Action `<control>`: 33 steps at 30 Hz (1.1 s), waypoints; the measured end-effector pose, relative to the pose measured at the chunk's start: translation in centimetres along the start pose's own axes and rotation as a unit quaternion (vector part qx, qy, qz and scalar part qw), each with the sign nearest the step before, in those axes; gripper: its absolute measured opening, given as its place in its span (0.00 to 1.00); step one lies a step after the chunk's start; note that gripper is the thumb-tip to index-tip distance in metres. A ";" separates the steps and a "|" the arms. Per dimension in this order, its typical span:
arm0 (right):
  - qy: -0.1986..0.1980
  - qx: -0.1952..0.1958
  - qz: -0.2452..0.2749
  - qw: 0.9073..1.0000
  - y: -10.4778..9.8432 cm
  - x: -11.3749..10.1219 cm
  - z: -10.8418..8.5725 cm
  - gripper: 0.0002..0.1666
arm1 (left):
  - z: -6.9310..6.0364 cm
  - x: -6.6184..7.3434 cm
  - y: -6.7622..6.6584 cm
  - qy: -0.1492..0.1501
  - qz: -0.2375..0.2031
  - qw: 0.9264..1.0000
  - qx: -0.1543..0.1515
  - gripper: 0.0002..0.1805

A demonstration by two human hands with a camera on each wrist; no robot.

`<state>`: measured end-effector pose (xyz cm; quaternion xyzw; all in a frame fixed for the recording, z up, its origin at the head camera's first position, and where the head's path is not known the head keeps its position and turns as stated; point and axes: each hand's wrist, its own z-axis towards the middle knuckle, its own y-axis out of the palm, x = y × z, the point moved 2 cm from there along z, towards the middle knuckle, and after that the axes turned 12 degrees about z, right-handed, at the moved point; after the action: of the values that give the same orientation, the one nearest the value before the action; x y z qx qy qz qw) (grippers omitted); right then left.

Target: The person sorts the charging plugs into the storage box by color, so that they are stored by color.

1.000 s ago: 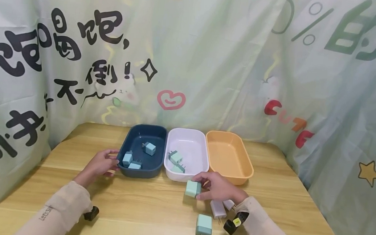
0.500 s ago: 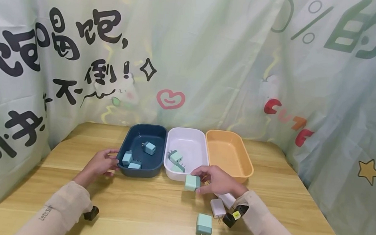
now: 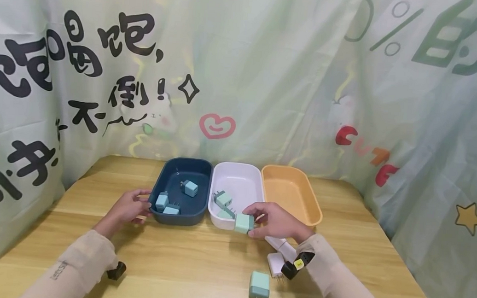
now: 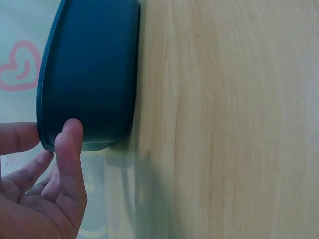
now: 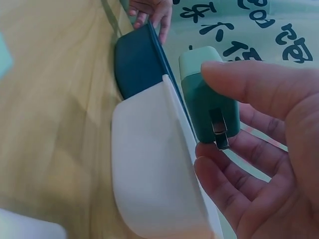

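My right hand point(image 3: 277, 220) pinches a light green plug charger point(image 3: 244, 223) with a darker green end by the near right corner of the white tray point(image 3: 217, 222). Its metal prongs show in the right wrist view, beside my thumb point(image 5: 239, 79). Two similar green chargers point(image 3: 223, 199) lie inside the white tray. With thumb and fingers, my left hand point(image 3: 128, 206) holds the near left corner of the dark blue tray point(image 3: 181, 220). Three light blue chargers point(image 3: 189, 188) lie in that tray. In the left wrist view my thumb point(image 4: 70, 164) rests against its outer wall.
An orange tray point(image 3: 291, 196) stands right of the white one, all three side by side. Another green charger point(image 3: 260, 286) lies on the wooden table point(image 3: 180, 265), prongs toward me. White chargers point(image 3: 276, 264) lie near my right wrist, partly hidden. A printed curtain point(image 3: 264, 77) hangs behind.
My right hand has moved forward with the green charger, from in front of the white tray to its near edge. More of the white chargers shows. My left hand stays at the dark blue tray.
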<state>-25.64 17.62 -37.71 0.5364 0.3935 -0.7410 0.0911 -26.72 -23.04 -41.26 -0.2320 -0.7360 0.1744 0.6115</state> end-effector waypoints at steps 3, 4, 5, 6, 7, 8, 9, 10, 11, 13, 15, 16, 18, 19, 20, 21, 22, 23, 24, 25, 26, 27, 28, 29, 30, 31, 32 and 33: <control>0.011 0.007 0.014 1.000 -0.2 0.1 0.4 0.28 | 0.0 -0.2 0.0 -0.004 0.001 1.000 -0.002 0.28; 0.017 0.011 0.016 1.000 -0.3 0.1 0.5 0.28 | -0.1 -0.2 0.0 -0.003 0.001 1.000 -0.002 0.28; 0.022 0.014 0.017 1.000 -0.3 0.0 0.7 0.28 | -0.1 -0.2 0.0 -0.003 0.000 1.000 -0.002 0.28; 0.026 0.016 0.019 0.999 -0.4 0.0 0.8 0.28 | -0.1 -0.2 0.0 -0.003 -0.002 1.000 -0.002 0.28; 0.028 0.018 0.019 0.999 -0.5 0.1 0.9 0.28 | 0.0 -0.3 0.1 -0.003 -0.002 1.000 -0.001 0.28; 0.030 0.020 0.022 0.999 -0.6 0.1 1.1 0.28 | 0.0 -0.2 0.1 -0.002 -0.003 1.000 -0.001 0.28; 0.028 0.020 0.023 0.999 -0.7 0.2 1.3 0.28 | -0.1 -0.2 0.1 -0.002 -0.003 1.000 -0.001 0.28; 0.028 0.021 0.025 0.999 -0.7 0.3 1.4 0.27 | -0.1 -0.2 0.1 -0.003 -0.003 1.000 0.000 0.28; 0.026 0.022 0.026 0.999 -0.8 0.3 1.6 0.27 | -0.1 -0.2 0.1 -0.003 -0.002 1.000 0.001 0.28; 0.024 0.023 0.030 0.999 -1.0 0.4 2.0 0.27 | -0.1 -0.1 0.1 -0.005 -0.002 1.000 0.002 0.28; 0.024 0.024 0.032 0.999 -1.2 0.5 2.3 0.27 | -0.1 0.0 0.1 -0.007 -0.001 1.000 0.002 0.28; 0.026 0.025 0.032 0.999 -1.3 0.6 2.5 0.27 | -0.1 0.0 0.1 -0.008 -0.002 1.000 0.001 0.28; 0.033 0.027 0.029 0.999 -1.5 0.7 2.7 0.27 | 0.0 0.0 0.1 -0.011 -0.002 1.000 0.001 0.28; 0.039 0.030 0.027 0.998 -1.6 0.7 2.9 0.27 | 0.0 0.0 0.1 -0.012 -0.002 1.000 0.000 0.28; 0.044 0.031 0.024 0.998 -1.6 0.8 3.0 0.27 | 0.0 0.0 0.1 -0.012 -0.002 1.000 0.000 0.28; 0.050 0.034 0.020 0.998 -1.7 0.8 3.1 0.27 | 0.0 0.0 0.1 -0.013 -0.002 1.000 0.000 0.28; 0.055 0.036 0.017 0.998 -1.8 0.9 3.2 0.27 | 0.0 0.0 0.1 -0.013 -0.002 1.000 0.000 0.28; 0.061 0.039 0.015 0.997 -1.9 1.0 3.4 0.27 | 0.0 0.0 0.1 -0.013 -0.002 1.000 0.000 0.28; 0.065 0.041 0.016 0.997 -2.0 1.1 3.5 0.28 | 0.0 0.0 0.1 -0.013 -0.001 1.000 0.000 0.28; 0.068 0.043 0.015 0.997 -2.1 1.2 3.6 0.28 | 0.0 0.0 0.1 -0.013 -0.002 1.000 0.000 0.28; 0.068 0.044 0.015 0.997 -2.1 1.3 3.7 0.28 | 0.0 0.0 0.1 -0.013 -0.002 1.000 0.000 0.28; 0.066 0.046 0.016 0.997 -2.2 1.4 3.8 0.28 | 0.0 0.0 0.1 -0.012 -0.002 1.000 0.000 0.28; 0.065 0.048 0.017 0.997 -2.3 1.4 3.9 0.28 | 0.0 0.0 0.1 -0.012 -0.002 1.000 0.000 0.28; 0.064 0.049 0.017 0.997 -2.3 1.5 4.0 0.28 | 0.0 0.1 0.1 -0.012 -0.002 1.000 0.000 0.28; 0.062 0.051 0.017 0.997 -2.4 1.6 4.1 0.28 | 0.0 0.1 0.1 -0.012 -0.001 1.000 0.000 0.28; 0.061 0.052 0.017 0.997 -2.5 1.6 4.2 0.29 | 0.0 0.1 0.1 -0.013 -0.001 1.000 0.001 0.28; 0.061 0.054 0.017 0.996 -2.5 1.7 4.3 0.29 | 0.0 0.1 0.1 -0.012 0.000 1.000 0.001 0.28; 0.063 0.057 0.016 0.996 -2.6 1.7 4.4 0.29 | -0.1 0.1 0.1 -0.012 0.000 1.000 0.001 0.28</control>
<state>-31.01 16.84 -37.42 0.5927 0.3468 -0.7255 0.0470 -26.67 -22.92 -41.17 -0.2293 -0.7432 0.1786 0.6026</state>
